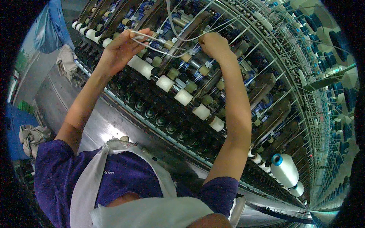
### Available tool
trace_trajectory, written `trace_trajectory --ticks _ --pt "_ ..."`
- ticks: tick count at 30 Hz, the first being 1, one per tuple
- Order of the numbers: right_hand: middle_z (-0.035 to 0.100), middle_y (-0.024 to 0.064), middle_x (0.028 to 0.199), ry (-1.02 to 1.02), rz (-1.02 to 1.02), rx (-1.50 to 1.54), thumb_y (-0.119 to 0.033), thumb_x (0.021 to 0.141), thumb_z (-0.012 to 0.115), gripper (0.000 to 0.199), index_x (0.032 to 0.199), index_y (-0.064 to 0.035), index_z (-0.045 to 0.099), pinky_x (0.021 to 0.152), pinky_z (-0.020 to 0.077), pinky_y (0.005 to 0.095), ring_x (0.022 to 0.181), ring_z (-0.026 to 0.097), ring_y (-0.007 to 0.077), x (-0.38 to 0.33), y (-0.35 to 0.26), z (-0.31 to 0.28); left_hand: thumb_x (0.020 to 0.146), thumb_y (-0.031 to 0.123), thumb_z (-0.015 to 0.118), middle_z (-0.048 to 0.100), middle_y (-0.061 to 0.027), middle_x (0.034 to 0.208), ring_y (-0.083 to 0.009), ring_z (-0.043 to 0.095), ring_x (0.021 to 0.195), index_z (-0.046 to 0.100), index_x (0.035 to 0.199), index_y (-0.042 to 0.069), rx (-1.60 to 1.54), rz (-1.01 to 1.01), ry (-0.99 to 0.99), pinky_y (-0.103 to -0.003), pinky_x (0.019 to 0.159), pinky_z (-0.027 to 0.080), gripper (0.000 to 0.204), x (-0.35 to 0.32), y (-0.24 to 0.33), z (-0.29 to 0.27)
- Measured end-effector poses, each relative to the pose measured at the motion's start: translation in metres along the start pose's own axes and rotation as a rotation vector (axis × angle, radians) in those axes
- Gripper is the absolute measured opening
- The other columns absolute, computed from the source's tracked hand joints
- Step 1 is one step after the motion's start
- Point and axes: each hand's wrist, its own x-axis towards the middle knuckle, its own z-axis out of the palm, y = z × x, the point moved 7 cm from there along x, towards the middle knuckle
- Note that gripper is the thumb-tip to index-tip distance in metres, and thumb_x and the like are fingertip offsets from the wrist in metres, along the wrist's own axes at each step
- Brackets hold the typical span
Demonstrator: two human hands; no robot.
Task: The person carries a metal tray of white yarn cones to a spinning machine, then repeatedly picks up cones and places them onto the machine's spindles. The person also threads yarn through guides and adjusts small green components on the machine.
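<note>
A thick white strand (pixel 163 53), like roving or soft cord, loops out from my left hand (pixel 123 49). That hand pinches it between thumb and fingers, above the left part of a spinning-type machine. Farther right, my right hand (pixel 216 46) is curled over the machine's roller rows. A white strand (pixel 172 23) comes down from the top edge and bends up to its fingers; the fingertips are partly hidden. Below and between my hands lie white rollers (pixel 165 83), (pixel 183 97) and smaller tan rollers (pixel 186 57).
A row of dark spindles (pixel 150 112) runs along the machine's near side. Metal rods and blue bobbins (pixel 338 41) crowd the upper right. A large white yarn package with a blue end (pixel 285 170) lies to the right. Cloth (pixel 66 60) hangs at the machine's left end.
</note>
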Motion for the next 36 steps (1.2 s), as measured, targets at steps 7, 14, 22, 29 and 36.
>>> trace_trajectory --ticks 7,14,22,29,36 --pt "0.068 0.0144 0.088 0.006 -0.095 -0.075 -0.021 0.081 0.064 0.015 0.092 -0.0122 0.07 0.07 0.0544 0.0472 0.083 0.066 0.0344 0.004 -0.011 0.019 0.095 0.03 0.058 0.062 -0.0037 0.1 -0.0131 0.058 0.078 0.062 0.104 0.008 0.481 -0.114 0.131 -0.027 0.067 0.046 0.024 0.009 -0.011 0.001" --pt "0.068 0.0156 0.089 -0.044 -0.106 -0.022 -0.019 0.081 0.063 0.015 0.09 -0.0103 0.07 0.069 0.0539 0.048 0.082 0.066 0.0357 0.003 -0.015 0.032 0.093 0.028 0.062 0.059 -0.004 0.085 -0.0129 0.054 0.076 0.064 0.107 0.003 1.638 0.159 -0.18 -0.029 0.069 0.045 0.029 0.007 -0.024 0.03" --pt "0.064 0.0219 0.084 0.058 0.017 -0.001 -0.011 0.071 0.063 0.01 0.074 -0.0017 0.065 0.071 0.0533 0.0476 0.083 0.064 0.0407 -0.054 -0.034 -0.007 0.098 0.021 0.05 0.061 -0.0057 0.118 -0.0131 0.055 0.1 0.06 0.098 0.008 0.294 -0.204 0.045 -0.029 0.088 0.042 0.017 0.029 -0.041 0.025" --pt "0.063 0.0111 0.103 0.256 0.092 0.19 -0.01 0.077 0.068 0.014 0.09 -0.0042 0.066 0.091 0.0454 0.0391 0.103 0.059 0.0293 -0.163 -0.111 -0.128 0.098 0.028 0.054 0.041 0.0064 0.069 -0.0021 0.037 0.054 0.053 0.1 0.012 -0.045 -0.151 0.217 -0.019 0.046 0.03 0.016 0.032 0.016 -0.004" --pt "0.057 0.0131 0.128 1.087 -0.234 1.549 -0.05 0.097 0.045 0.053 0.127 -0.0071 0.053 0.101 0.042 0.0439 0.117 0.055 0.0335 -0.126 -0.125 -0.311 0.093 0.028 0.061 0.049 0.0079 0.071 -0.0013 0.036 0.057 0.057 0.095 0.014 0.141 -0.023 -0.104 -0.017 0.048 0.026 0.014 -0.008 0.087 0.067"
